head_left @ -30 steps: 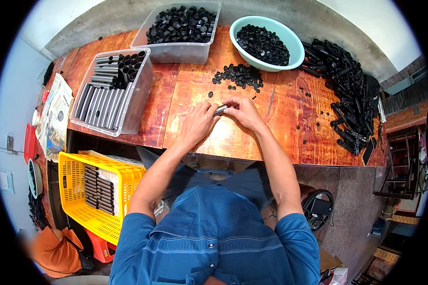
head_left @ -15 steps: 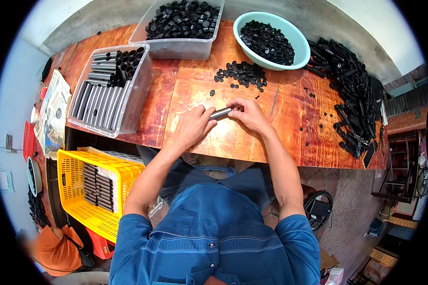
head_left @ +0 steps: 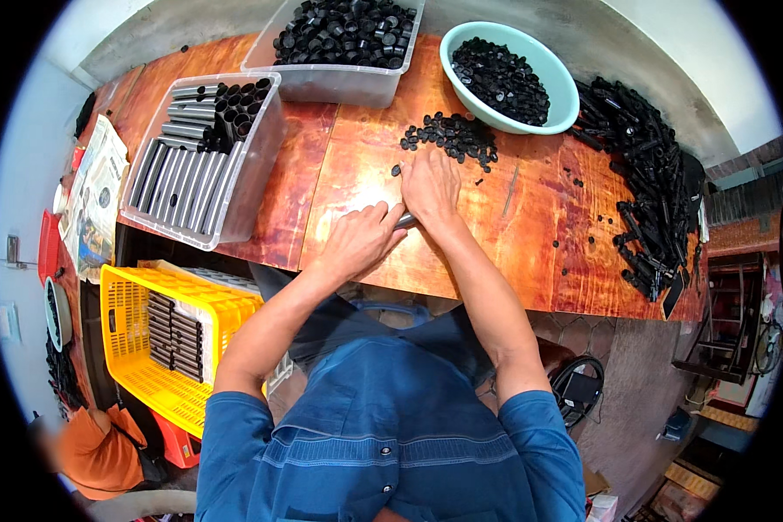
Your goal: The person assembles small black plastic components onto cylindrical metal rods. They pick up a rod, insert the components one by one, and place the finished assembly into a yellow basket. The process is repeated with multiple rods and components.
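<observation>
My left hand is closed around a short silver-grey metal tube low over the wooden table. Part of the tube is hidden behind my fingers and my right wrist. My right hand stretches forward past it, fingers extended at the near edge of a pile of small black round caps. I see nothing held in it, though its fingertips partly cover the nearest caps. A single black cap lies just left of my right hand.
A clear bin of metal tubes stands at left, with a bin of larger black caps behind. A pale green basin holds small black parts. Black parts heap at right. Below left is a yellow crate; a person in orange sits near.
My right hand has left the tube's end and moved forward to the small caps. The left hand still holds the tube, now drawn slightly nearer to me.
</observation>
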Demonstrator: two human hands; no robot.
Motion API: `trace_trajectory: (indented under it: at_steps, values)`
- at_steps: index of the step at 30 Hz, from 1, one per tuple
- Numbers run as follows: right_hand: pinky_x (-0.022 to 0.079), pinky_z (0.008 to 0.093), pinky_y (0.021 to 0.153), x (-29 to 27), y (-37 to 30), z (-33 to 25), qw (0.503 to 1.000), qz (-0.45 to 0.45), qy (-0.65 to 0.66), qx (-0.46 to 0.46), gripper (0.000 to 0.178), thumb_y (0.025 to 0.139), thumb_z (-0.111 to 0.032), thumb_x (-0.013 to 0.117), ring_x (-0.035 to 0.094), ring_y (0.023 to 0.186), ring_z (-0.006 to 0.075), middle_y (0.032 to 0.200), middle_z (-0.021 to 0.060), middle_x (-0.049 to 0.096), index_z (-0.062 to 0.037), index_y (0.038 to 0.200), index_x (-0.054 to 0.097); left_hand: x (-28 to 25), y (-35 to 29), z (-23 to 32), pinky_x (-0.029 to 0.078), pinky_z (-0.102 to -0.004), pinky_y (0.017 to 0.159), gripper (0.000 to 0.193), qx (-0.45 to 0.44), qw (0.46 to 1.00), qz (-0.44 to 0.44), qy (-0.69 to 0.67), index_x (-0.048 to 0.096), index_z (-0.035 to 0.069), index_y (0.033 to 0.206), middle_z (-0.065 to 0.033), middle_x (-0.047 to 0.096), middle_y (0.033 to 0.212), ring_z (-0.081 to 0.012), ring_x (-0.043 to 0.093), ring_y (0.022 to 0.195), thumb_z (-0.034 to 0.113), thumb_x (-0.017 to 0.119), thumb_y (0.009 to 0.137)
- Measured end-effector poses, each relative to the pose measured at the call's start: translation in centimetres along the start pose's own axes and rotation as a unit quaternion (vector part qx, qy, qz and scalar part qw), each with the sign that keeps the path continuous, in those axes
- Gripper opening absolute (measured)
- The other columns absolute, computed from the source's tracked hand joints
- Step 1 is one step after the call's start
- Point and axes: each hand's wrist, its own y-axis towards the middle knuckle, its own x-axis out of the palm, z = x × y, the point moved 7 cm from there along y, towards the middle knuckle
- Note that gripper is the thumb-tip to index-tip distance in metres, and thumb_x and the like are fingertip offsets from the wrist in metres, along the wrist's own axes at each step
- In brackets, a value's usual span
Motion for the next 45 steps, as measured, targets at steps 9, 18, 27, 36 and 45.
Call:
trace_trajectory:
  at_steps: [9, 18, 27, 36, 45]
  values:
    - [0.045, 0.0491, 0.093, -0.1, -0.1, -0.5, 1.000, 0.001, -0.009, -0.013, 0.034, 0.095, -0.029, 0.069, 0.059, 0.108, 0.0364, 0.107, 0.0206, 0.064, 0.0034, 0.105, 0.066, 0.6, 0.0, -0.2, 0.052, -0.0417, 0.065, 0.042, 0.010, 1.000, -0.014, -0.002, 0.059, 0.007, 0.125, -0.0118, 0.059, 0.088, -0.0302, 0.066, 0.078, 0.035, 0.070, 0.096]
    - [0.045, 0.0494, 0.092, 0.1, -0.2, -0.4, 1.000, -0.011, -0.012, 0.006, 0.034, 0.095, -0.031, 0.070, 0.059, 0.109, 0.0347, 0.109, 0.0175, 0.064, -0.0001, 0.108, 0.065, 0.3, 1.0, 0.2, 0.041, -0.0450, 0.107, 0.064, 0.005, 0.999, -0.043, 0.024, 0.053, -0.004, 0.140, -0.0200, 0.055, 0.140, -0.0319, 0.052, 0.130, 0.039, 0.068, 0.096]
    - [0.044, 0.0489, 0.089, 0.0, -0.2, -0.1, 1.000, 0.007, -0.003, 0.005, 0.030, 0.094, -0.029, 0.070, 0.058, 0.107, 0.0342, 0.108, 0.0159, 0.062, -0.0024, 0.105, 0.064, 1.3, 3.2, -0.3, 0.032, -0.0493, 0.120, 0.069, 0.024, 0.997, -0.071, -0.009, 0.050, -0.009, 0.142, -0.0255, 0.047, 0.151, -0.0384, 0.043, 0.144, 0.044, 0.062, 0.099]
    - [0.043, 0.0474, 0.087, 0.4, -0.5, 0.1, 1.000, 0.000, 0.006, 0.014, 0.026, 0.094, -0.028, 0.070, 0.058, 0.103, 0.0328, 0.103, 0.0137, 0.060, -0.0047, 0.104, 0.063, 1.5, 3.4, -0.4, 0.031, -0.0506, 0.121, 0.065, 0.028, 0.994, -0.104, -0.022, 0.052, -0.009, 0.140, -0.0247, 0.047, 0.152, -0.0381, 0.042, 0.145, 0.041, 0.063, 0.099]
    - [0.043, 0.0475, 0.085, 0.3, -0.9, 0.2, 0.998, 0.054, 0.041, 0.005, 0.020, 0.093, -0.022, 0.070, 0.057, 0.102, 0.0338, 0.102, 0.0135, 0.059, -0.0054, 0.100, 0.061, 1.2, 3.5, -0.2, 0.031, -0.0495, 0.121, 0.065, 0.038, 0.994, -0.100, -0.037, 0.052, -0.009, 0.140, -0.0252, 0.048, 0.152, -0.0382, 0.042, 0.145, 0.039, 0.064, 0.099]
